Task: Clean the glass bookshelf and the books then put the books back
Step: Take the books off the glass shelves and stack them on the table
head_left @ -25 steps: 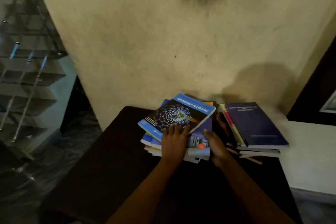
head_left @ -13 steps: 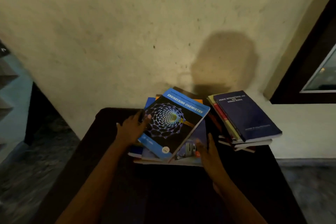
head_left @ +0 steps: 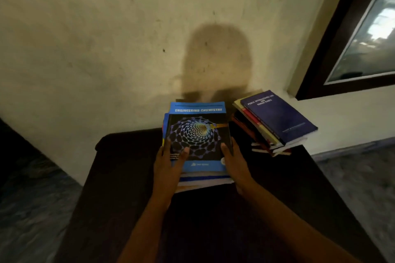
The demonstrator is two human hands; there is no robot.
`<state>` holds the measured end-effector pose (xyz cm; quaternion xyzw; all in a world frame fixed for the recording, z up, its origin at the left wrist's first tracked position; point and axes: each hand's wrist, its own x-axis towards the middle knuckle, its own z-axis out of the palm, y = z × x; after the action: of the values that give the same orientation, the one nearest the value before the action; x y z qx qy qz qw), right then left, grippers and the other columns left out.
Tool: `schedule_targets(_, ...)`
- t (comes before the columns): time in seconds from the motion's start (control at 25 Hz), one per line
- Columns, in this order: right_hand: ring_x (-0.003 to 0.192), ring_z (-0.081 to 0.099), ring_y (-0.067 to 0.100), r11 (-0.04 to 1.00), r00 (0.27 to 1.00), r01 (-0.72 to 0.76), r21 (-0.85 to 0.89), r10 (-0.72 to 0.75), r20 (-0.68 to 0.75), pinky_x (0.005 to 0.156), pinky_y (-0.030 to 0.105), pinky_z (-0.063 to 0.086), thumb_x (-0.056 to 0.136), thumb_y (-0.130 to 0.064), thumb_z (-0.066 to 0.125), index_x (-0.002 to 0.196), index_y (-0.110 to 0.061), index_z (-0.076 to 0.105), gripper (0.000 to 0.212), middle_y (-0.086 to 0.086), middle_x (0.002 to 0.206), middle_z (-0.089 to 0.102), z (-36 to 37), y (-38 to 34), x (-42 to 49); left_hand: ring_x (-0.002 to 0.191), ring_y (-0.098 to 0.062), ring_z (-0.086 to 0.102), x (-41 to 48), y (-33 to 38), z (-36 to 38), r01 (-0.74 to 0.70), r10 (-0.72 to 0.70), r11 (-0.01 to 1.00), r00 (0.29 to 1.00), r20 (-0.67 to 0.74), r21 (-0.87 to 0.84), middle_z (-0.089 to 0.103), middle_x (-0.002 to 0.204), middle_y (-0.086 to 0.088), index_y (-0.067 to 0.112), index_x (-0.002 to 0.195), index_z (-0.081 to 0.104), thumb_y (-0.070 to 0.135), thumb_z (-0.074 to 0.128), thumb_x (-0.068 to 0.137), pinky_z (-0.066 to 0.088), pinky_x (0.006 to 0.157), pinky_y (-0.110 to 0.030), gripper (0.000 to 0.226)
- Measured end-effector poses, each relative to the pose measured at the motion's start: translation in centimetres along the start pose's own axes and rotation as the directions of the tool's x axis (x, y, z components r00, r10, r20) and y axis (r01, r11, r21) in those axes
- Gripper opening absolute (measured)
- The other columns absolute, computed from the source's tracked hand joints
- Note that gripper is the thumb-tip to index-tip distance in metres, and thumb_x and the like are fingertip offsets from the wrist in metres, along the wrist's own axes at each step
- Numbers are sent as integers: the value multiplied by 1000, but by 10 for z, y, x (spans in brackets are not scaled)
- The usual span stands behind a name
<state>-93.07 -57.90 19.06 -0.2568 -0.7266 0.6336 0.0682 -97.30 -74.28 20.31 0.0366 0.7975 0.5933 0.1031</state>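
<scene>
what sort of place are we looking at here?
Likely a room in a home, perhaps a study corner: a stained plaster wall, a dark table carrying an Engineering Chemistry stack and a second book stack, and a dark-framed window at right.

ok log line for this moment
left hand grips book stack left side | right hand grips right side | second stack untouched, right

Found one book stack at frame centre on the table, left hand and right hand at its lower corners; second stack right of it, wall behind.
</scene>
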Motion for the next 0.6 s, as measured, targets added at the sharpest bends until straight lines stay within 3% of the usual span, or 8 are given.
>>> schedule_targets(0.08,125,45,18,1000,1000,-16,-11,16,22,98,29,37,94,-44,44,147,-28,23,59,-2,141,42,-11,5,-12,135,-16,31,-15,-3,-6,-76,71,995,995,-72,-67,31,148,5,29,143,33,58,57,72,34,109,-48,80)
schedule_targets(0.16,122,44,10,998,998,-62,-31,61,-29,99,26,36,94,-42,46,145,-30,25,57,-8,137,42,-27,18,-32,138,-8,25,-34,-11,-4,-269,272,962,949,-157,39,34,145,10,30,137,40,53,61,81,28,113,-42,64)
schedule_targets(0.24,111,50,2,996,995,-87,-33,85,-46,96,27,40,94,-32,51,138,-35,34,47,-9,133,46,-48,40,-58,138,-6,24,-58,-17,5,-424,440,892,894,-84,159,38,143,8,34,129,43,50,50,83,24,114,-31,49)
schedule_targets(0.32,99,55,-3,986,988,-152,-70,149,-48,90,26,45,92,-23,55,124,-41,41,40,-5,130,50,-75,64,-87,137,-5,26,-81,-19,32,-503,484,841,864,139,200,40,142,8,35,125,46,49,44,84,20,114,-26,43)
schedule_targets(0.4,95,56,-3,965,970,-243,-94,238,-55,83,21,48,92,-19,56,115,-43,44,35,-6,127,52,-109,82,-116,137,-2,25,-99,-19,73,-525,410,834,796,446,171,39,141,13,41,123,45,54,40,84,15,117,-28,41)
schedule_targets(0.48,95,60,4,951,950,-303,-65,296,-99,78,22,50,93,-17,55,112,-39,48,30,-5,122,56,-150,99,-142,137,-2,25,-113,-12,126,-524,283,840,641,714,138,37,140,19,48,120,41,62,34,78,11,118,-30,44)
schedule_targets(0.6,97,63,17,923,912,-370,-108,340,-229,79,23,51,94,-19,53,121,-27,53,28,-2,112,61,-220,134,-175,130,-6,38,-129,-3,217,-524,158,849,381,911,72,47,137,7,33,125,51,51,51,85,22,114,-24,44)
